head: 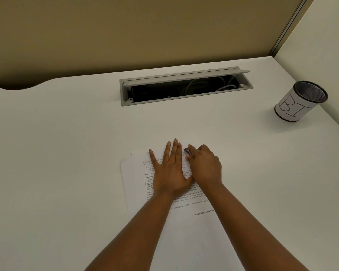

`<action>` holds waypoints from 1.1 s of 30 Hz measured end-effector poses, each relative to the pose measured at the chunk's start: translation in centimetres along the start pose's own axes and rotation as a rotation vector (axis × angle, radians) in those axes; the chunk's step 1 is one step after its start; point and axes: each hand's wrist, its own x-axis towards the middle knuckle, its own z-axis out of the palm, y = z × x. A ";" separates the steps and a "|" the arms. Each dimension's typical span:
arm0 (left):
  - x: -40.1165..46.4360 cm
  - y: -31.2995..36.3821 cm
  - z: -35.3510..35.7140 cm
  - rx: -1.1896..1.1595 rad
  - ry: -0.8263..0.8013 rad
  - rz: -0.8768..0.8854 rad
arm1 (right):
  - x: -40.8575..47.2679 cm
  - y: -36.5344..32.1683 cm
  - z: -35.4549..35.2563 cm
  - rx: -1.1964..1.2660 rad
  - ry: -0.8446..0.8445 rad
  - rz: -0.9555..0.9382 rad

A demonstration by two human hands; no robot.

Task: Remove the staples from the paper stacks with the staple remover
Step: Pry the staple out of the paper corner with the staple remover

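Forearms: two bare forearms are seen nearest the camera, rising from the bottom edge and converging over the paper stack [176,204].
Paper stack: printed sheets are laid flat on the white desk [67,153], in the middle of the view; a second sheet is seen peeking out from under the stack along its left edge. Printed text and a small table can be made out, mostly covered by the hands.
Left hand [169,171]: laid flat on the stack, palm down, fingers straight and slightly spread, the thumb swung out to the left; the sheets are pressed down, nothing is gripped.
Right hand [205,166]: placed just right of the left hand, touching it at the heel, over the stack's far right corner; its fingers are curled round the staple remover [188,151].
Staple remover: a small dark metal tool, held in the right hand's curled fingers, its tip poking out toward the left hand's fingertips at the stack's far edge. Whether a staple is caught in it cannot be told; the tool is too small and blurred.
Cable tray [186,86]: a grey recessed slot in the desk, well beyond the stack, its lid tipped open, white cables seen inside.
Mesh cup [301,101]: a black mesh pen cup wrapped in white paper with hand-drawn letters, stood well apart from the stack, far to its right near the desk's corner.
Partition [125,32]: a tan panel is seen behind the desk, beyond the cable tray.
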 end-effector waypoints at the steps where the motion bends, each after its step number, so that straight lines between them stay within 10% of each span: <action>1: 0.0 0.0 0.1 0.011 -0.004 0.000 | 0.0 -0.1 0.1 0.005 0.000 0.004; 13: 0.0 0.2 0.0 0.052 -0.023 0.016 | -0.6 -0.2 0.8 0.025 0.043 0.002; 33: 0.0 0.1 0.2 -0.023 0.033 0.015 | 2.2 1.1 -2.2 -0.361 -0.015 -0.529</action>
